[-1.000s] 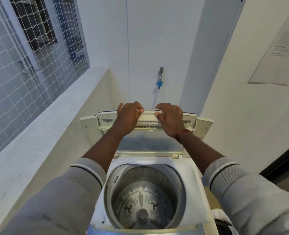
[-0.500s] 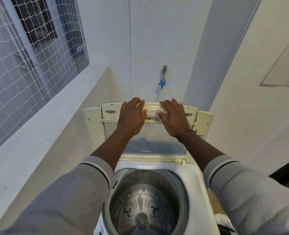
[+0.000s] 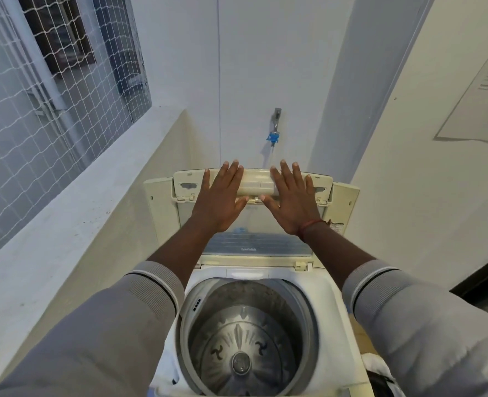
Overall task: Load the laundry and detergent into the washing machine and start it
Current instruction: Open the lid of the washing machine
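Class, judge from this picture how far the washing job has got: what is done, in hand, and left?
Done: the lid stands folded open. In hand: the left hand and right hand press flat against it. Left: the drum holds no laundry, so loading clothes, adding detergent and starting the machine are not yet done.

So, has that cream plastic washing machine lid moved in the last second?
Yes. The cream plastic lid has swung further up and back; its top edge now sits closer under the blue-collared metal tap.
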